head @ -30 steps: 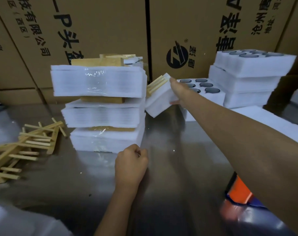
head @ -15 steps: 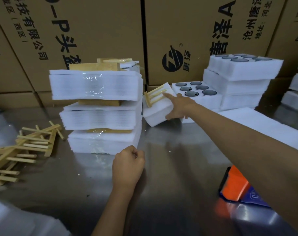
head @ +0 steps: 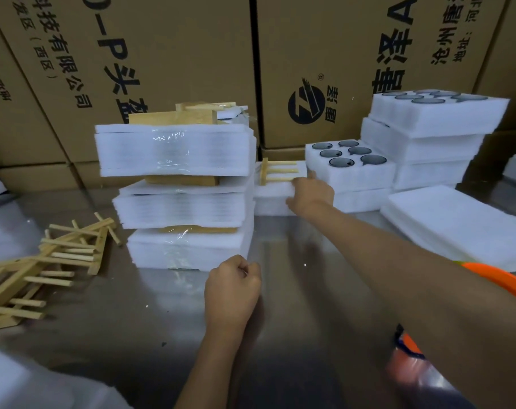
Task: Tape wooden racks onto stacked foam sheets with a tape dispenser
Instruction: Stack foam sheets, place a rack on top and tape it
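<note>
The right hand [head: 311, 192] is now resting on a foam bundle [head: 276, 196] that a second ago was tilted up on edge. It is lying flat on the bench [head: 295, 290], a wooden rack [head: 277, 171] showing on top, tucked between the tall pile of taped bundles [head: 177, 196] and the foam trays [head: 351, 169] with round cut-outs. The fingers are draped over its near edge; whether this grip is pinching the foam or only pressing it is hard to say, since the hand hides the contact. The left hand [head: 231, 293] is staying curled into a fist on the bench, holding nothing I can see. Loose racks [head: 44, 261] are waiting at the far left. The orange tape dispenser [head: 407, 346] is lying behind the right forearm, so this bundle is probably finished and set aside.
</note>
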`<state>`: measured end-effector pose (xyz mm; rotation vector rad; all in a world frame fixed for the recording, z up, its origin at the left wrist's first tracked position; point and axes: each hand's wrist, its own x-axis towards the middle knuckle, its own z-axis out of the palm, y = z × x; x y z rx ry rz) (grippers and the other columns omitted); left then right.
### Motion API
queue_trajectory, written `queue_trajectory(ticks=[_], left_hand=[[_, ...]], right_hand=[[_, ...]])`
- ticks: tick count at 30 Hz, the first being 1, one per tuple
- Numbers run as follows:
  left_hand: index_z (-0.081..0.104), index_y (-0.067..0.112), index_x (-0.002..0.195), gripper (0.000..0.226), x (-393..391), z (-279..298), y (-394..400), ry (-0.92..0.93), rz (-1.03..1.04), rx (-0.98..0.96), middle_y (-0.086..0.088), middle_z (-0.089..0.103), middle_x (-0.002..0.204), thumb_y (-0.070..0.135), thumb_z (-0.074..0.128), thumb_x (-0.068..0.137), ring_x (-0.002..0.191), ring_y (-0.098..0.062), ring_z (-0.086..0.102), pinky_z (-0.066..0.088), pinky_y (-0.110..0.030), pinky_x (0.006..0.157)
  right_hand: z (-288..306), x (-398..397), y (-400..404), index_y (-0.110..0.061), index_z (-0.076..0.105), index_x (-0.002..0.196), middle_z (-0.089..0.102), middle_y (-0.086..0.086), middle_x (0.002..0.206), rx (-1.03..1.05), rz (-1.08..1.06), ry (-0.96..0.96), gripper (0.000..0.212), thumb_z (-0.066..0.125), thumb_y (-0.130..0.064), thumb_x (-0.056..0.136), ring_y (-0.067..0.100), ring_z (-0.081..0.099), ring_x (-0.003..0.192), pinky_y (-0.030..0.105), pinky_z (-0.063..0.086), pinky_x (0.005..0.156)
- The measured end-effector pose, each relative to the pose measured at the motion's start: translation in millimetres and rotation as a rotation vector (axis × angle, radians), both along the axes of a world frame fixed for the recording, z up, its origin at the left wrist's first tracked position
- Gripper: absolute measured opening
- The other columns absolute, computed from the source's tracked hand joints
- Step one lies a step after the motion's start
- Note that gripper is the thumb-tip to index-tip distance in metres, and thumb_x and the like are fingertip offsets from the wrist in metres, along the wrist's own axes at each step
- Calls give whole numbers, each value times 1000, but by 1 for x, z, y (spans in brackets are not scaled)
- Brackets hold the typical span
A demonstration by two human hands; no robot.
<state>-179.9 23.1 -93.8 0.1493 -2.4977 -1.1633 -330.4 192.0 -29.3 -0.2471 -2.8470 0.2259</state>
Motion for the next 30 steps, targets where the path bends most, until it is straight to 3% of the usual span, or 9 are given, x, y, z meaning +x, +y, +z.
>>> queue_trajectory(ticks=[3,7,11,15,18,21,30], left_hand=[[61,10,68,24,-1,0,0,1,-4,0,-2,60,57,23,56,87,63,-21,59,50,-34,62],[62,8,68,23,-1,0,-1,5,-1,3,-4,60,57,21,57,87,64,-22,59,49,-35,62],[62,9,68,23,-2,-1,-1,1,-2,5,-4,61,57,22,57,87,64,-22,59,49,-34,62],[62,9,68,23,-3,-3,-1,-2,8,6,-4,61,57,22,57,86,64,-22,59,48,-33,61],[62,9,68,23,-3,-3,-1,-6,13,10,-4,61,57,22,56,86,64,-21,59,45,-30,59],[63,10,69,23,-4,-3,-2,-13,15,4,-2,63,60,23,55,86,64,-18,58,42,-27,57],[61,19,58,26,-3,0,-5,-3,0,193,9,57,47,21,56,84,54,-7,56,35,-18,48]], right_hand=[[17,0,3,-17,42,135,23,11,149,63,-28,-25,59,65,-29,82,28,60,105,32,38,67],[30,3,42,-9,24,147,13,14,156,-78,-234,4,85,70,-37,81,27,48,127,34,44,82],[31,12,80,-29,30,145,10,10,156,-137,-242,-121,76,65,-51,82,28,51,123,33,46,89],[38,16,103,-38,30,146,12,14,154,-99,-73,-166,66,60,-26,89,33,50,123,42,52,93],[39,21,110,-38,35,145,20,18,150,-13,24,-94,64,54,-13,90,34,47,125,41,50,94],[40,35,102,-42,39,142,25,15,147,28,41,-18,60,55,-16,90,35,51,118,40,50,95],[80,141,76,-46,49,130,38,11,133,18,62,207,50,61,-26,85,40,58,100,39,43,77]])
